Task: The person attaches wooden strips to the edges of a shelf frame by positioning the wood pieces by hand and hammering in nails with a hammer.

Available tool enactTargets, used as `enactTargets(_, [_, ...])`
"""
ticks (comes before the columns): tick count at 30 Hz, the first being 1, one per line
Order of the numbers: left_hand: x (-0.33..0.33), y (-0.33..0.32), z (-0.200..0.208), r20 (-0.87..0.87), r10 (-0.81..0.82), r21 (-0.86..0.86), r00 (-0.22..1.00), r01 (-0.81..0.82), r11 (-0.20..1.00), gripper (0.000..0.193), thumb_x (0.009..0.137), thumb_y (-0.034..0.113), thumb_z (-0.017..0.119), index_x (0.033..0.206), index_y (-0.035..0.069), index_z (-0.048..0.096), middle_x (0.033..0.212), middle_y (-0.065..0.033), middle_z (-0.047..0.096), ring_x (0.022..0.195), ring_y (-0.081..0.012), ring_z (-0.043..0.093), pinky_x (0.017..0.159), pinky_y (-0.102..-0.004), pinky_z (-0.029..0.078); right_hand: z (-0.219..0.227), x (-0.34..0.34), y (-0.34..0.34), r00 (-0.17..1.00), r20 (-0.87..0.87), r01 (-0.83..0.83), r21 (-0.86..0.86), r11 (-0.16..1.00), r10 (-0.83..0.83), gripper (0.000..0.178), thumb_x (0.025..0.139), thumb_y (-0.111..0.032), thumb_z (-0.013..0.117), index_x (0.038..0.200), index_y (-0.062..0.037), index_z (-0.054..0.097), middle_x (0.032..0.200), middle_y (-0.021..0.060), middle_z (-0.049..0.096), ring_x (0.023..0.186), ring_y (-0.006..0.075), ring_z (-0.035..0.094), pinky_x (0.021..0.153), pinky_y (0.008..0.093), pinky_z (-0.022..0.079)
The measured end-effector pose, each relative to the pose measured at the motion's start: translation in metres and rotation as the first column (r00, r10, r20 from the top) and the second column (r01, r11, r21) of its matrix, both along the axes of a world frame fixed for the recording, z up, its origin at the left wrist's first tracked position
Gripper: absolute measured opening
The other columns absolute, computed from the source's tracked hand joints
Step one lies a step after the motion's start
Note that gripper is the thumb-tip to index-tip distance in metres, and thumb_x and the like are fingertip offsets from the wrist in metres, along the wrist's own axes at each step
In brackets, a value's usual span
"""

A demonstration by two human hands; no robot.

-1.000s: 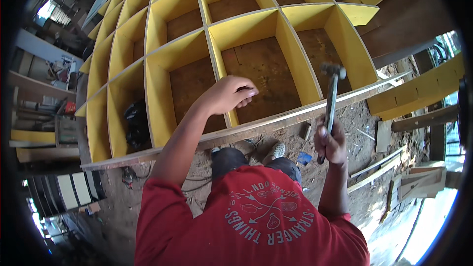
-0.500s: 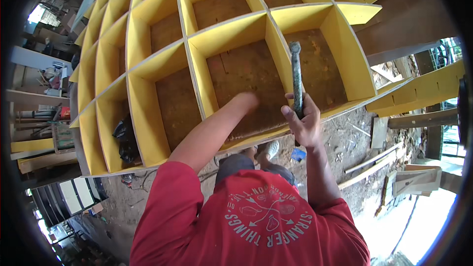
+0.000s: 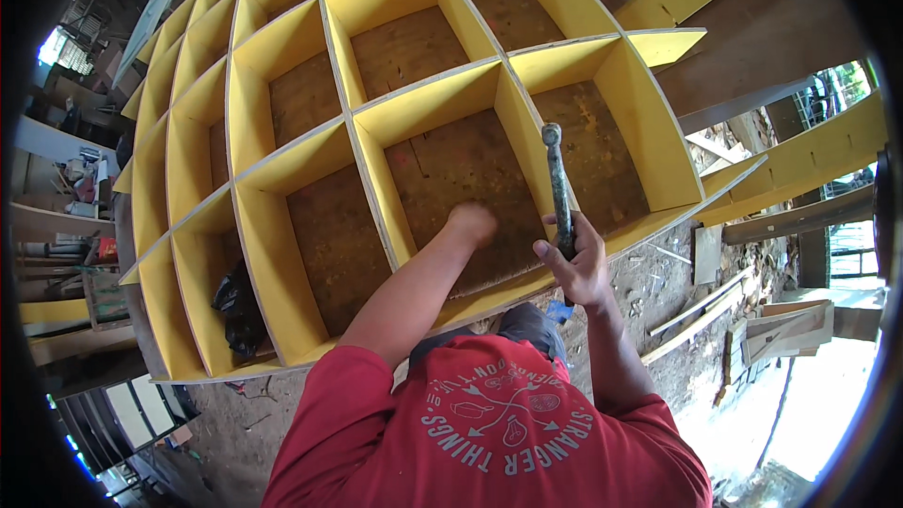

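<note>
My right hand (image 3: 581,263) is wrapped around a hammer (image 3: 559,183) held upright near the front of a yellow wooden lattice (image 3: 428,89). The hammer has a worn, mottled metal shaft and a small rounded head, seen edge-on; its lower end shows beneath my hand. My left forearm crosses the lattice's near edge. Over the front middle compartment is my left hand (image 3: 473,224), bent downward and blurred, with its fingers hidden. I cannot tell whether it touches the compartment's brown bottom (image 3: 456,169) or holds anything.
A black plastic bag (image 3: 240,310) lies in a left front compartment. Slotted yellow boards (image 3: 800,169) and a brown panel (image 3: 734,47) are to the right. Wood strips (image 3: 701,306) and scraps lie on the dirt floor (image 3: 658,292). At the far left stand shelves of clutter.
The view has shifted, so the lattice sits a little lower and to the left. The hammer's head has dropped slightly. My left hand stays over the same compartment.
</note>
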State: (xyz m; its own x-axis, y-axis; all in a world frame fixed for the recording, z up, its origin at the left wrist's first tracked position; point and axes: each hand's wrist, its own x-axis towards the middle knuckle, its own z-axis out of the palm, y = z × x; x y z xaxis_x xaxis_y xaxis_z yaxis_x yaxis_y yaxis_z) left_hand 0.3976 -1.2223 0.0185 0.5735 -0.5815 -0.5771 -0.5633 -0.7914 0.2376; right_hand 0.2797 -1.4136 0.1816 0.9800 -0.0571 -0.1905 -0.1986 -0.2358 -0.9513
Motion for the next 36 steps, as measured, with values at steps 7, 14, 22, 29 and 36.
enactTargets(7, [0.008,0.011,0.074,0.043,0.196,-0.284,0.98,-0.176,0.943,0.023,0.089,0.027,0.075,0.097,0.006,0.081,0.095,-0.0193,0.078,0.093,-0.0381,0.076,0.084,-0.0475,0.061,-0.001,0.002,-0.003,0.991,0.11,-0.062,-0.131,0.989,0.077,0.057,0.091,-0.037,0.084,0.126,0.0038,0.067,0.074,0.0003,0.055,0.07,0.0113,0.052,0.066,0.0307,0.046])
enactTargets(14, [-0.096,0.057,0.164,-0.49,0.555,-0.713,0.673,-0.675,0.19,0.021,0.105,0.018,0.068,0.109,-0.003,0.07,0.093,-0.0095,0.075,0.084,-0.0175,0.073,0.076,-0.0319,0.059,0.006,-0.004,-0.019,0.962,0.133,-0.236,-0.041,0.971,0.24,0.053,0.095,-0.039,0.08,0.125,0.0029,0.066,0.073,0.0012,0.054,0.068,0.0116,0.05,0.065,0.0311,0.044])
enactTargets(22, [-0.221,0.13,0.139,0.096,0.982,-0.846,0.162,-0.507,0.166,0.021,0.104,0.02,0.068,0.098,0.0,0.067,0.082,-0.013,0.07,0.076,-0.0231,0.071,0.07,-0.0378,0.055,-0.005,-0.006,-0.04,0.855,0.032,-0.487,0.391,0.781,0.518,0.029,0.106,-0.018,0.067,0.13,-0.0028,0.064,0.077,-0.0059,0.056,0.066,0.0025,0.051,0.056,0.0217,0.039])
enactTargets(29, [-0.222,0.138,0.12,0.309,0.942,-0.718,0.134,-0.616,0.323,0.022,0.1,0.03,0.068,0.098,0.008,0.069,0.087,-0.0152,0.075,0.085,-0.0412,0.072,0.073,-0.051,0.055,0.037,-0.046,-0.016,0.716,0.111,-0.668,-0.181,0.722,0.69,0.04,0.107,-0.02,0.065,0.138,0.0032,0.058,0.075,0.0107,0.056,0.07,0.0169,0.053,0.066,0.0348,0.046])
enactTargets(36, [-0.233,0.157,0.117,0.063,0.974,-0.817,0.219,-0.548,0.177,0.022,0.103,0.026,0.068,0.103,0.004,0.07,0.089,-0.0157,0.075,0.082,-0.0339,0.074,0.073,-0.0433,0.056,0.05,-0.092,0.035,0.629,-0.041,-0.746,-0.313,0.588,0.777,0.044,0.105,-0.021,0.066,0.141,0.0024,0.057,0.09,0.0248,0.072,0.083,0.0415,0.073,0.074,0.046,0.054])
